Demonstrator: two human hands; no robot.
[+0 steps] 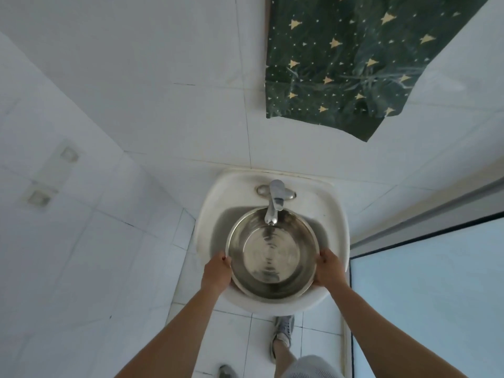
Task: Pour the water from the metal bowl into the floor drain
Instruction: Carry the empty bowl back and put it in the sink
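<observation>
A round metal bowl (pixel 272 253) holding rippled water sits in the white washbasin (pixel 215 203), under the chrome tap (pixel 274 204). My left hand (pixel 216 274) grips the bowl's left rim and my right hand (pixel 330 268) grips its right rim. The bowl looks level. No floor drain shows in this view.
White tiled walls stand to the left and behind the basin. A dark green patterned cloth (pixel 354 58) hangs on the back wall at upper right. A glass partition with a metal frame (pixel 425 268) runs along the right. White floor tiles and my shoes (pixel 282 334) lie below the basin.
</observation>
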